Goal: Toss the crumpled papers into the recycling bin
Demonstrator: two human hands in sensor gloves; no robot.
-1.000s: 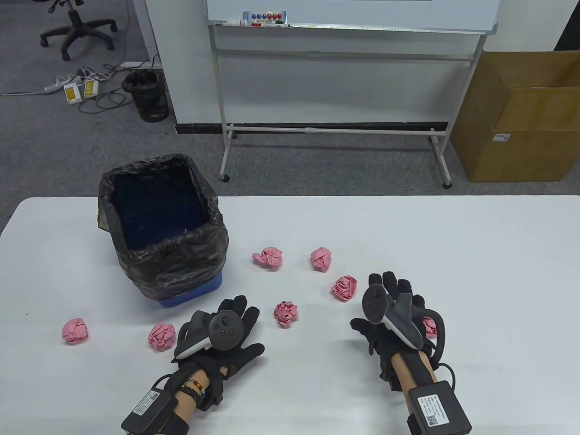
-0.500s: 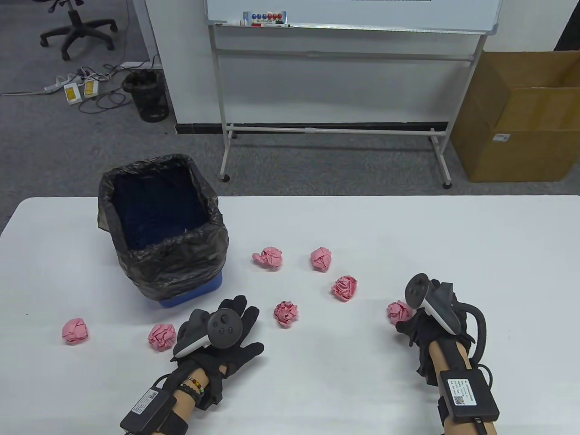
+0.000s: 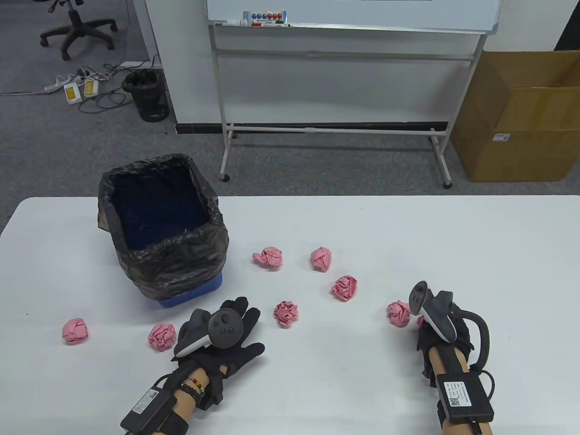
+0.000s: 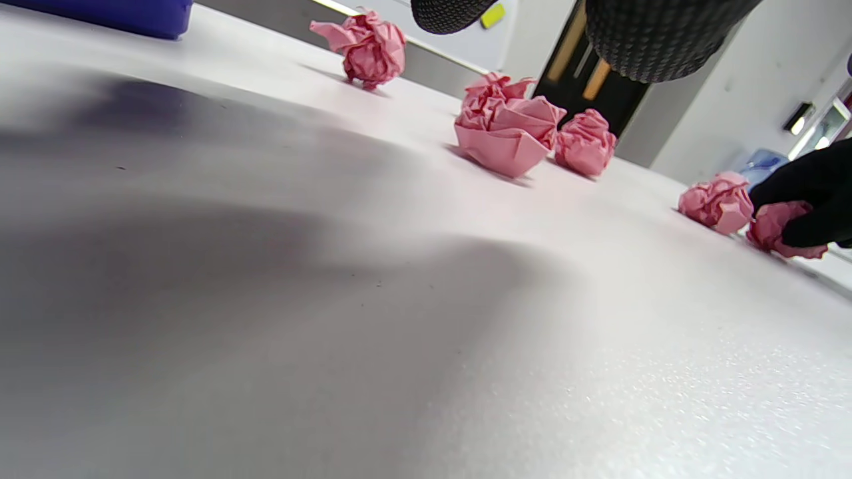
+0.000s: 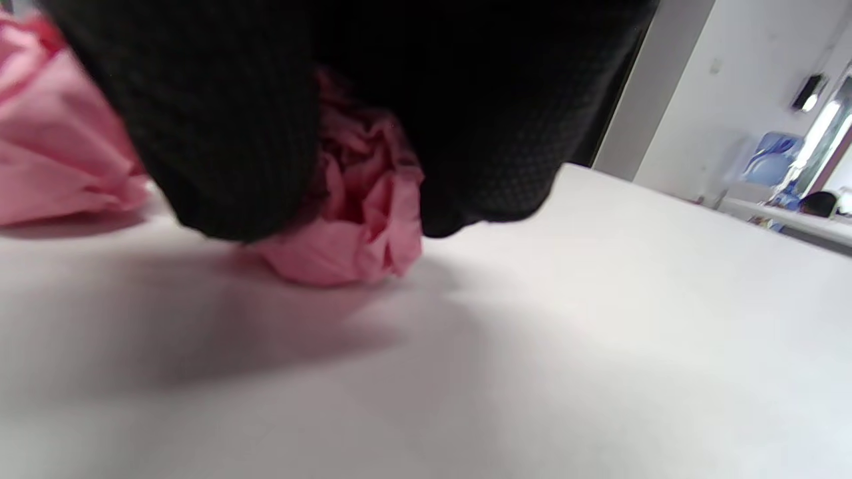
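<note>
Versus half a second ago: my right hand (image 3: 442, 333) has slid slightly right and nearer to me, and the wrist has rolled so the tracker (image 3: 431, 309) sits more over the knuckles; the neighbour paper ball (image 3: 398, 313) now shows clear of the glove on its left instead of being partly under it. A second ago this hand was spread flat further left on the table (image 3: 453, 244). My left hand (image 3: 224, 337) hasn't moved, and the other balls are where they were. Right fingers (image 5: 219, 133): curled down and closed around a pink crumpled paper (image 5: 353, 219), thumb-side and finger-side pads pressing it from both sides; the ball's underside touches the table, near right area. From the left wrist view the same grip shows at far right, black fingertips over that ball (image 4: 782, 229), neighbour ball just beside it, touching or nearly so, can't tell. Left fingers (image 3: 244, 312): spread apart, palm flat on the table, holding nothing, between two loose balls, one just left (image 3: 161, 336) and one just right (image 3: 286, 313). Other loose balls: far left (image 3: 74, 330), and three mid-table (image 3: 269, 258), (image 3: 321, 258), (image 3: 345, 287). Recycling bin (image 3: 213, 253), black liner over blue base, stands far left on the table, its interior dark, contents not discernible.
</note>
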